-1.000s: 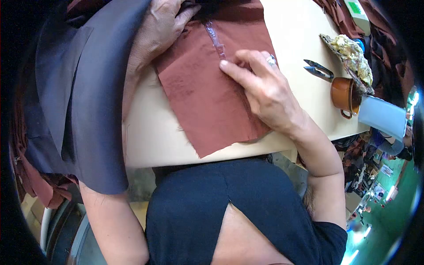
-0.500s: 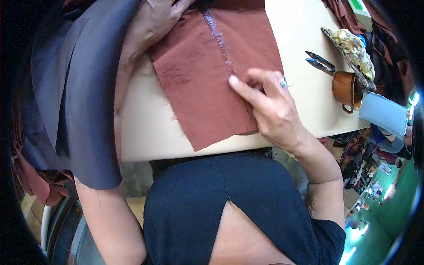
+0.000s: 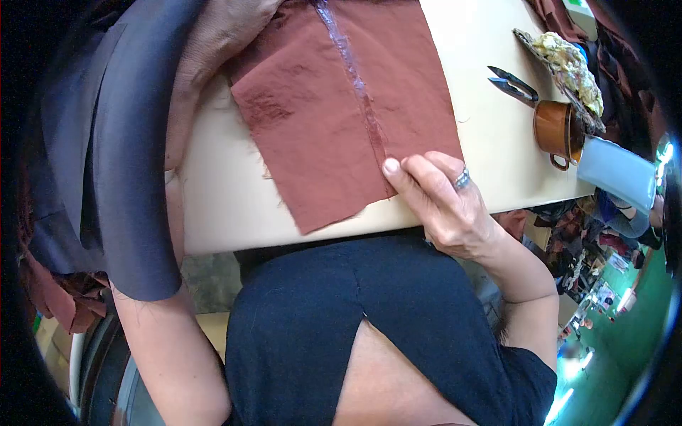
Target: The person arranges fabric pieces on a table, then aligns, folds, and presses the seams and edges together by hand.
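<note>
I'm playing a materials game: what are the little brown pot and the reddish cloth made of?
The brown pot looks like glazed ceramic or enamelled metal; its shine fits both. The reddish cloth seems to be thin woven fabric, mostly matte, because it wrinkles and has loose threads along its edge.

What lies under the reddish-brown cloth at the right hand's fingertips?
Pale tabletop shows beyond the cloth's side and lower edges; whatever is beneath its middle is covered and can't be seen.
</note>
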Demonstrator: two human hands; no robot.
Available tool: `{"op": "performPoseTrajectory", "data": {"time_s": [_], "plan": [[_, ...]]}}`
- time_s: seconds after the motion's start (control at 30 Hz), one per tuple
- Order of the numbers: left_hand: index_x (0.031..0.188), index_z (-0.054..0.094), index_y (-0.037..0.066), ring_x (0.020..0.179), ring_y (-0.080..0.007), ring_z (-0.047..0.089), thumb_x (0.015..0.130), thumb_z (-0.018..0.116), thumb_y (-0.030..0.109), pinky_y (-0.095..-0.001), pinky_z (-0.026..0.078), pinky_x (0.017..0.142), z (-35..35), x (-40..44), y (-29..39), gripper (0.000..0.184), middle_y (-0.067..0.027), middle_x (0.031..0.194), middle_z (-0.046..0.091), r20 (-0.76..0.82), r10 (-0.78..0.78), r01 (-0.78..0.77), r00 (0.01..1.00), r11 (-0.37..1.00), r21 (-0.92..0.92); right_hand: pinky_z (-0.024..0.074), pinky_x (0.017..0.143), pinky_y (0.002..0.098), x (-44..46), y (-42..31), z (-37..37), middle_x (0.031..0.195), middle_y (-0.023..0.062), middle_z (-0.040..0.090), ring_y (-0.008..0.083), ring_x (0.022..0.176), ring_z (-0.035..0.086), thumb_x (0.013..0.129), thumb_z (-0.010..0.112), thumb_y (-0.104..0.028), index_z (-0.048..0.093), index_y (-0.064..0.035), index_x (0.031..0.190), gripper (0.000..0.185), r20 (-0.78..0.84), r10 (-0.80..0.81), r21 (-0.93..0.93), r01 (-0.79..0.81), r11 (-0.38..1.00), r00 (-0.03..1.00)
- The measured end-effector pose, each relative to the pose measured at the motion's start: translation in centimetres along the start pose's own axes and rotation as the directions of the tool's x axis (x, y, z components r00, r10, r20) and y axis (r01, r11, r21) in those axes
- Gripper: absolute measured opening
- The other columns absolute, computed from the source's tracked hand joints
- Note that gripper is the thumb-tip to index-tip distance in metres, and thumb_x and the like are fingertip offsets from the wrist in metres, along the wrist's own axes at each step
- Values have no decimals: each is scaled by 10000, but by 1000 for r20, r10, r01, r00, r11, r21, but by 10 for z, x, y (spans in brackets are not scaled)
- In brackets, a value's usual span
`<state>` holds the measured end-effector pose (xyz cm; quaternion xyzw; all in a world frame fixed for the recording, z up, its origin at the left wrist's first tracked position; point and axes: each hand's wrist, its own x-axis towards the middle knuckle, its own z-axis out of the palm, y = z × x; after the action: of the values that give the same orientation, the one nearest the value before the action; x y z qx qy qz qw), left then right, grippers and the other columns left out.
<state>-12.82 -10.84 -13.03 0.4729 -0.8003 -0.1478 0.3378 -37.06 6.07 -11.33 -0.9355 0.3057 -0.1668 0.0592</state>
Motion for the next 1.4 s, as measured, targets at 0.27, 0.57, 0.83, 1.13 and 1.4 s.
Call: {"op": "performPoseTrajectory", "data": {"time_s": [0.27,0.57,0.83,1.13,1.4], "plan": [[811,516,-31,728,-328,574,799,597,61,-381,437,662,1,0,-2,124,-207,778,591,-6,12,-12,1000,999,-40,470,701,351,9,0,-6,989,143,523,270,811,547,678,576,19,612,14,1057,381,47,170,166,-176,970,984],[821,525,-32,701,-324,571,800,597,54,-371,440,651,9,1,-14,114,-199,760,593,-69,89,-93,994,993,-66,477,772,378,-9,-7,-9,989,140,547,277,878,563,667,586,31,637,7,1004,342,26,111,274,-114,955,993],[963,563,-20,845,-323,595,860,568,132,-354,453,764,6,-2,-12,183,-186,900,618,-16,95,-92,995,989,112,414,919,381,-55,44,-124,1157,153,548,318,1055,533,694,684,-116,642,-58,1001,315,-354,634,-237,-722,650,687],[957,548,-25,844,-302,604,862,574,132,-345,453,770,3,-1,-9,185,-178,903,618,38,17,-21,999,994,110,330,1011,428,-102,92,-113,1332,227,419,377,1222,408,640,724,-437,650,-78,1055,554,-124,822,-583,-711,392,556],[990,551,-23,865,-307,596,867,564,145,-352,448,788,8,-1,-19,208,-183,921,613,-7,81,-81,997,995,52,327,1004,415,-98,67,-129,1338,117,457,339,1224,423,671,718,-269,643,-76,921,325,-202,795,-469,-769,434,571]]}}
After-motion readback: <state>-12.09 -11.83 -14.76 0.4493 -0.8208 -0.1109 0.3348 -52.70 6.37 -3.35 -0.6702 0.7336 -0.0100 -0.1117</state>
